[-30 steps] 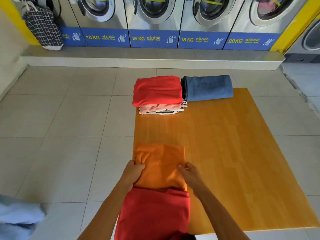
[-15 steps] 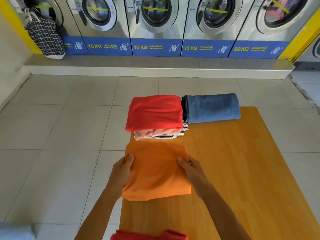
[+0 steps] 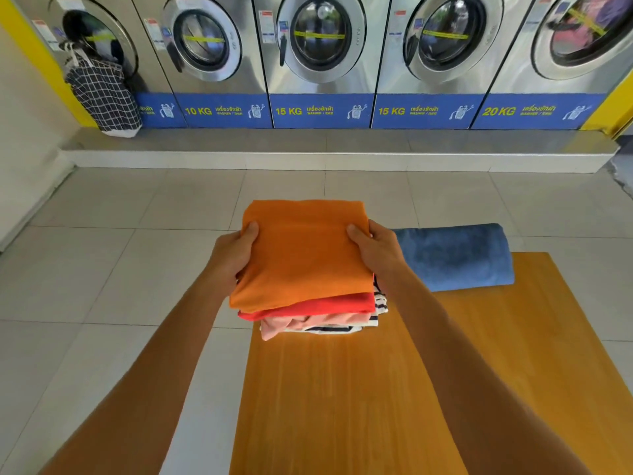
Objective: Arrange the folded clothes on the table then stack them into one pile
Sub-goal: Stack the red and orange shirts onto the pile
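A folded orange garment (image 3: 303, 252) lies on top of the pile at the far left corner of the wooden table (image 3: 359, 389). My left hand (image 3: 236, 250) grips its left edge and my right hand (image 3: 375, 245) grips its right edge. Under it show a folded red garment (image 3: 318, 308), a pink one (image 3: 291, 323) and a striped one (image 3: 378, 299). A folded blue towel (image 3: 455, 257) lies just right of the pile.
A row of front-loading washing machines (image 3: 322, 60) on a raised step (image 3: 335, 149) faces the table. A checked bag (image 3: 102, 94) hangs at the leftmost machine. Grey tiled floor (image 3: 102, 269) surrounds the table.
Both hands carried the orange garment from the near part of the table forward onto the red-topped pile. The view tilted up, so the near red garment has left the frame.
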The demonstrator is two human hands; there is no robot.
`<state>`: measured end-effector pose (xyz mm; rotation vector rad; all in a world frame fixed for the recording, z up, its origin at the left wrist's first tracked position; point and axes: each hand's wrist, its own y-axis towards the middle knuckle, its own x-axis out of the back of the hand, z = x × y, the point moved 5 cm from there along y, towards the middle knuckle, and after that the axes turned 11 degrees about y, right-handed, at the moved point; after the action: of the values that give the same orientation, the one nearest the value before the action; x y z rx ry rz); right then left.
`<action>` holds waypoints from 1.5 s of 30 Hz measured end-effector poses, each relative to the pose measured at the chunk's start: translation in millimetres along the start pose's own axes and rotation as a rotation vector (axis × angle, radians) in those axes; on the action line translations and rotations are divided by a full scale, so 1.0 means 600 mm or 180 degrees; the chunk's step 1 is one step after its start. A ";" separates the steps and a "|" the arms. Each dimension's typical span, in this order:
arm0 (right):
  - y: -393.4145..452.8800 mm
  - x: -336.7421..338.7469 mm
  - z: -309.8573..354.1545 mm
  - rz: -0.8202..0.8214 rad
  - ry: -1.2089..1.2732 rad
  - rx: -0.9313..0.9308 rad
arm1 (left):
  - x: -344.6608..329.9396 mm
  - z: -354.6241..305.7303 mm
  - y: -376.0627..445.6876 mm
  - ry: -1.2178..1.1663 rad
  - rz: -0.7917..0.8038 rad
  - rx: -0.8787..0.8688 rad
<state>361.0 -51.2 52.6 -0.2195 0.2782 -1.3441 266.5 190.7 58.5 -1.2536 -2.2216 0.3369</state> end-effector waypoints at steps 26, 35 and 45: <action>-0.171 0.101 -0.186 -0.0663 -0.0193 -0.0534 | 0.057 0.345 -0.131 0.1009 -0.0060 0.0504; -0.518 0.131 -0.342 0.0105 -0.1089 -0.1691 | 0.083 0.579 -0.422 0.1069 0.1258 0.1592; -0.665 0.145 -0.377 0.0594 -0.2976 -0.1793 | 0.081 0.589 -0.526 0.1206 0.1561 0.1147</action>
<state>-63.5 -220.1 -42.6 -1.2183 -0.1258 -0.8330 -181.6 83.4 -62.7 -1.4974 -1.4462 0.5993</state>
